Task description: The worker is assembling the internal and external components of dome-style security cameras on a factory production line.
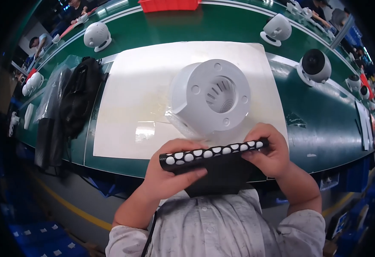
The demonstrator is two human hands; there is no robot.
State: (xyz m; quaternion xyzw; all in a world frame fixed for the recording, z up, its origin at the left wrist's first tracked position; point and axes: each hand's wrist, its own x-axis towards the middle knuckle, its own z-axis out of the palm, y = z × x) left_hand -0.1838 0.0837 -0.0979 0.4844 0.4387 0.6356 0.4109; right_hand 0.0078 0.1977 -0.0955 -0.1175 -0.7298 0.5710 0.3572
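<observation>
Both hands grip a bent black sheet (215, 153) whose upper edge carries rows of white round dots. At its left end, the fingers of my left hand (172, 171) wrap behind it, with the thumb in front. My right hand (269, 150) pinches the other end between thumb and fingers. Just beyond the sheet, a white rounded plastic housing (185, 96) rests on a pale board (127, 85). Its flat face has a round recess with slots and small holes, ringed by several shallow circles. Neither hand is seen holding the housing.
On the green bench (333, 118), a black bag (80, 92) lies left of the board beside a plastic-wrapped dark item (50, 115). White round devices on stands (97, 35) stand around the far side. A red bin (168, 5) is at the back. Other people sit farther off.
</observation>
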